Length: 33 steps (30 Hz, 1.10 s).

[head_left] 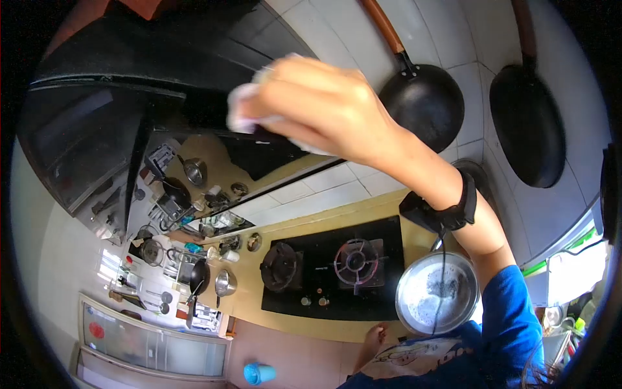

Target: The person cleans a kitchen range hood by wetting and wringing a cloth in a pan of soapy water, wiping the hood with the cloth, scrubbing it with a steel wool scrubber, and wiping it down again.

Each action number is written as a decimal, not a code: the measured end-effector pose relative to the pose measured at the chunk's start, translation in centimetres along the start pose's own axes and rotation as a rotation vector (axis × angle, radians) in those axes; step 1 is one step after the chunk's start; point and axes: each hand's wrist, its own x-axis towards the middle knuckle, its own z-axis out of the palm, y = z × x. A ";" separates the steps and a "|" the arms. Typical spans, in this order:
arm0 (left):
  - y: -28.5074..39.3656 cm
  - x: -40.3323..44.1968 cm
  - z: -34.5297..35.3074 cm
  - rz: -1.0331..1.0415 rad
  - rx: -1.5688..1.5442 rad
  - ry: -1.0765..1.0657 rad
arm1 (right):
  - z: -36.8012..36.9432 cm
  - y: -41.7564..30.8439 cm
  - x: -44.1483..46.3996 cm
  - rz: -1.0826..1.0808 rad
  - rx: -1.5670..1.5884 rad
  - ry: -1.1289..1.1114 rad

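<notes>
My right hand, raised and slightly blurred, is closed around a bunched white cloth. The cloth is against or just in front of the glossy black range hood; contact cannot be made out. A black band with a box-like device circles my right wrist, and a thin cord hangs from it. My left hand is low by the counter's front edge, its fingers curled, with nothing visible in them. Beside my right forearm stands a metal basin of foamy water.
Below the hood is a black two-burner gas stove on a yellowish counter. A wok and a dark pan hang on the tiled wall. A small metal pot sits left of the stove; a blue bin stands on the floor.
</notes>
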 end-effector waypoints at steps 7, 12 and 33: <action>-0.5 1.1 -0.6 0.025 0.079 0.009 | 2.8 0.6 4.0 -0.234 -0.105 0.020; -0.1 1.4 -0.8 0.018 0.083 0.014 | 1.3 0.7 0.4 -0.129 -0.226 -0.174; -0.7 1.2 -0.4 0.276 0.469 -0.119 | 1.4 -0.7 7.7 -0.158 0.070 -0.002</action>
